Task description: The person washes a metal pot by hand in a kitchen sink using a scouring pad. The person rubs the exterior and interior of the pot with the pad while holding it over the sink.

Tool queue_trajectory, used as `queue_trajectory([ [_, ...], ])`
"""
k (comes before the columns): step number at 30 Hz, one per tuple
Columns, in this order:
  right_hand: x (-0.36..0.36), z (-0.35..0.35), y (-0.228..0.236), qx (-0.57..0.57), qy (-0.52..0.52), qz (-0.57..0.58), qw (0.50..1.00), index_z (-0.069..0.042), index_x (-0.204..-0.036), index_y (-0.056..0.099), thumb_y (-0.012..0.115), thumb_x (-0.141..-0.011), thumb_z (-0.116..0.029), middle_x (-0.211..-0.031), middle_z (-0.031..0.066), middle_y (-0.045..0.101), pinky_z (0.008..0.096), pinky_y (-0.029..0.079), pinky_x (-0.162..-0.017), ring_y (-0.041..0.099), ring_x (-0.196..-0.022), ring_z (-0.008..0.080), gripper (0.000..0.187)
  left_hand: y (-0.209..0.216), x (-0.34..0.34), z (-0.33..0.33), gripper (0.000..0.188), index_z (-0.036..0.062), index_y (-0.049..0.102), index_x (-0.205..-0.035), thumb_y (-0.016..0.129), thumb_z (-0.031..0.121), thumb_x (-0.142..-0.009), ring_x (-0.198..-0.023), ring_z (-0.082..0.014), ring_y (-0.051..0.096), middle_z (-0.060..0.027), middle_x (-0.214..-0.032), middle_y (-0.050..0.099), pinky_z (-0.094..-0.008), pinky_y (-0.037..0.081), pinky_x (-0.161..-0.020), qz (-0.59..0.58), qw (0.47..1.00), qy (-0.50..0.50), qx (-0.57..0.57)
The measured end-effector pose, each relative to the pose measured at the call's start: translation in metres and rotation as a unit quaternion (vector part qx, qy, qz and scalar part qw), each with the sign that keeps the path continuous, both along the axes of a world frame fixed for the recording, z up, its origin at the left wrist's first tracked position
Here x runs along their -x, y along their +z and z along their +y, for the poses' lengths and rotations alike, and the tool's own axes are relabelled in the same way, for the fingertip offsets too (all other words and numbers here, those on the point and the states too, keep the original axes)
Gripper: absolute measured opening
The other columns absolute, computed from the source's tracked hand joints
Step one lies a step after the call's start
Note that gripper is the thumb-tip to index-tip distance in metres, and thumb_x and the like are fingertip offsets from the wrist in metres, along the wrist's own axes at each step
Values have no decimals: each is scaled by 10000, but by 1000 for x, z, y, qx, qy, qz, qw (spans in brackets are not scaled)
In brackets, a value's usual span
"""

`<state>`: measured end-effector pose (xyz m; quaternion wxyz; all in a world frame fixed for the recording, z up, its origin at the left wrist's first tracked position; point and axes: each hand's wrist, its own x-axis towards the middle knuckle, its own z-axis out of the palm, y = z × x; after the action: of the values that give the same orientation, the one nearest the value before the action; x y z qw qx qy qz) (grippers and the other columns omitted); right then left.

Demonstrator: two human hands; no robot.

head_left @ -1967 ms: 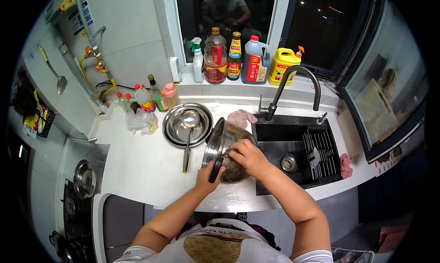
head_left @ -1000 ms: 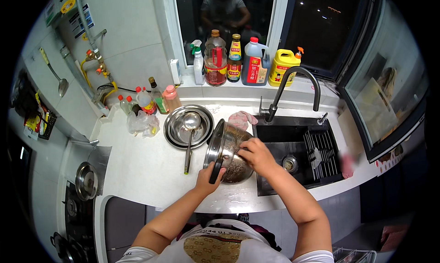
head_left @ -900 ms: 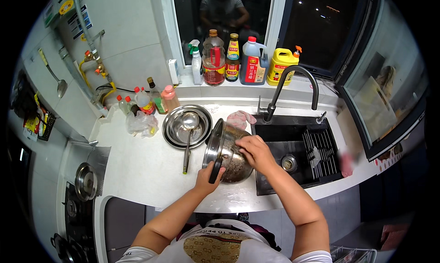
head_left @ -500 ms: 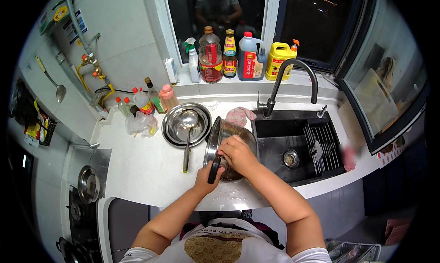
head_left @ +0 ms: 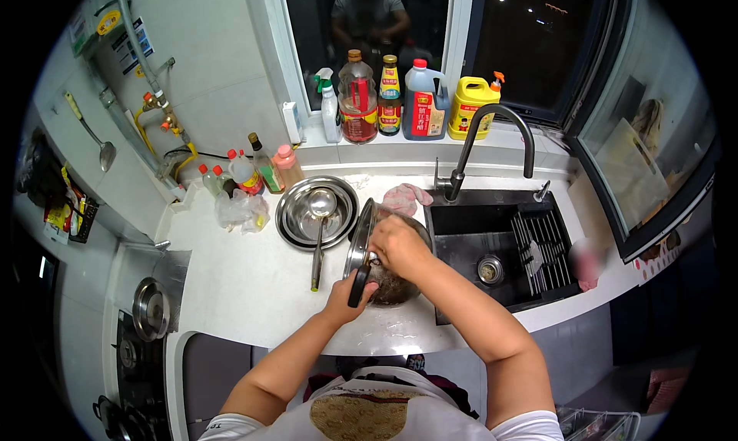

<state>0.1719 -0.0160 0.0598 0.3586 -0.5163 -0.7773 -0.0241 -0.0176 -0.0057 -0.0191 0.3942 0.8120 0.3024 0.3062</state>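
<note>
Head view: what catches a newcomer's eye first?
Probably the steel pot tilted over the white counter at centre, left hand gripping its black handle, right hand at its outside. Then the yellow jug, rightmost on the windowsill, and the black sink with its arched faucet, right of the pot.

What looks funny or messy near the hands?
The metal pot is tipped sideways instead of standing upright, and dark, brownish patches mark its outside, unlike its shiny rim. Wet drops also lie on the white counter in front of it, like a little spill.
</note>
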Motion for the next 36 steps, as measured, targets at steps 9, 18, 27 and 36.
queue_trajectory([
  [9, 3, 1, 7, 33, -39, -34, 998, -49, -748, 699, 686, -699, -69, -846, 98, 617, 351, 503, -773, 575, -888, 289, 54, 1, 4, 5, 321, 38, 560, -1021, 645, 320, -894, -692, -381, 652, -167, -726, 648, -403, 504, -611, 40, 999, -18, 9],
  [18, 0, 14, 3, 36, -44, 45, 997, -22, -741, 685, 742, -701, -100, -842, 113, 633, 393, 501, -776, 594, -861, 296, 104, -1, 9, 5, 331, 44, 569, -1020, 638, 342, -894, -742, -399, 650, -185, -771, 653, -422, 507, -651, 64, 997, -21, 36],
  [27, 6, 13, -3, 59, -139, 99, 984, -34, -722, 693, 723, -696, -93, -833, 121, 647, 408, 487, -794, 597, -849, 314, 71, 6, 7, 7, 328, 40, 578, -991, 638, 347, -891, -749, -405, 648, -187, -778, 656, -422, 508, -653, 83, 996, -31, 19],
  [36, 16, -2, 18, 210, -178, 121, 954, -77, -688, 719, 730, -705, -122, -845, 160, 666, 418, 519, -809, 632, -892, 326, 50, 6, 6, 8, 333, 36, 579, -977, 650, 348, -884, -725, -400, 645, -186, -731, 645, -423, 504, -635, 71, 997, -29, 7],
])
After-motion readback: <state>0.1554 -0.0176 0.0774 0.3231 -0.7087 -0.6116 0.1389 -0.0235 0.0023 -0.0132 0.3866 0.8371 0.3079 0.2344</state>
